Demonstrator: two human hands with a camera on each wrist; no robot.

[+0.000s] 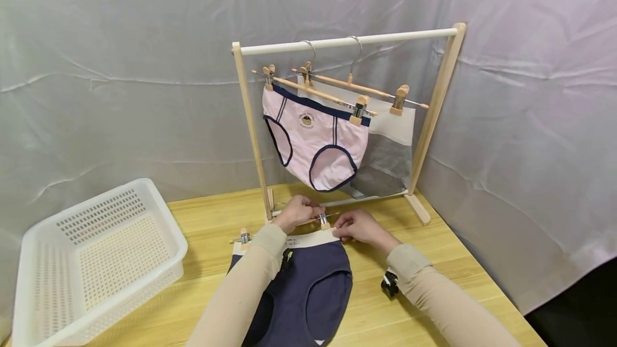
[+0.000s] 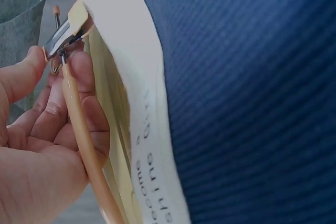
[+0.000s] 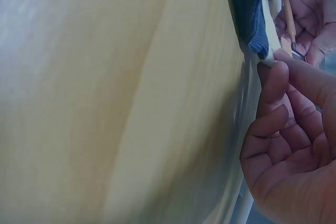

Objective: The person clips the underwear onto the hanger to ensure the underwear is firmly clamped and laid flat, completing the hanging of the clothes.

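Note:
Navy underpants [image 1: 313,277] with a cream waistband [image 2: 139,103] lie on the table. My left hand [image 1: 300,213] pinches the right-hand clip [image 2: 68,32] of a clip hanger between thumb and fingers, and the hanger's orange bar [image 2: 86,129] runs across its palm. My right hand [image 1: 361,226] pinches the right end of the waistband between thumb and forefinger, as the right wrist view also shows at the waistband's corner [image 3: 269,59]. The hanger's other clip [image 1: 244,238] sits on the waistband's left end. Whether the right-hand clip bites the cloth, I cannot tell.
Behind my hands stands a wooden rack [image 1: 436,106] with a white rail [image 1: 332,43]. Pink underpants [image 1: 318,133] and grey-and-white underpants [image 1: 390,149] hang from it on clip hangers. A white perforated basket [image 1: 175,234] stands on the left of the wooden table [image 1: 202,293].

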